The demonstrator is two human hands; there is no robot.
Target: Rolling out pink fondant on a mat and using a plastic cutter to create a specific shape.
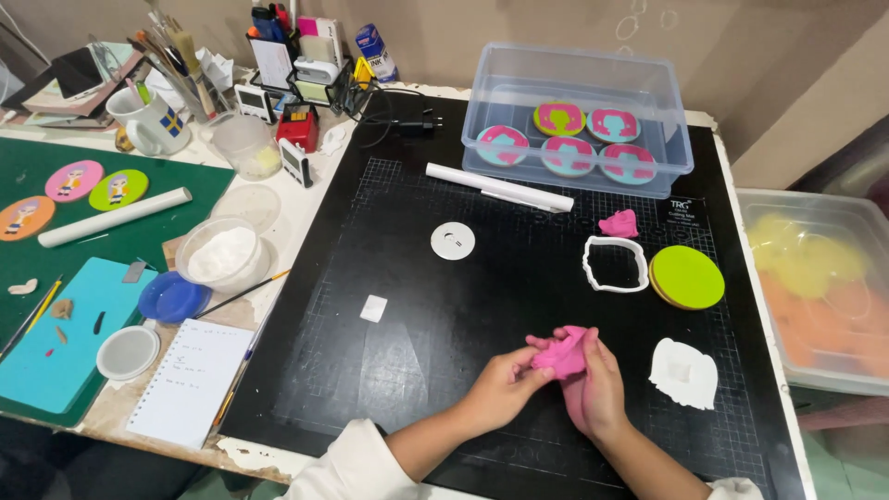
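Observation:
Both my hands meet over the near part of the black cutting mat point(435, 306). My left hand point(500, 387) and my right hand point(597, 389) pinch and fold a lump of pink clay point(561, 355) between their fingers. A second small pink clay lump point(619, 223) lies farther back on the mat. Next to it lie a white outline cutter point(614, 264), a round disc with a lime-green top point(686, 277) and a white moulded piece point(683, 372). A white rolling pin point(500, 187) and a small white round disc point(453, 241) lie mid-mat.
A clear plastic box point(579, 116) with several pink-and-teal discs stands at the back. Another clear tub point(820, 278) is at the right. On the left lie a bowl of white powder point(222, 252), a blue lid point(171, 297), a notepad point(190, 380), a mug of brushes point(153, 120) and a green mat point(56, 222).

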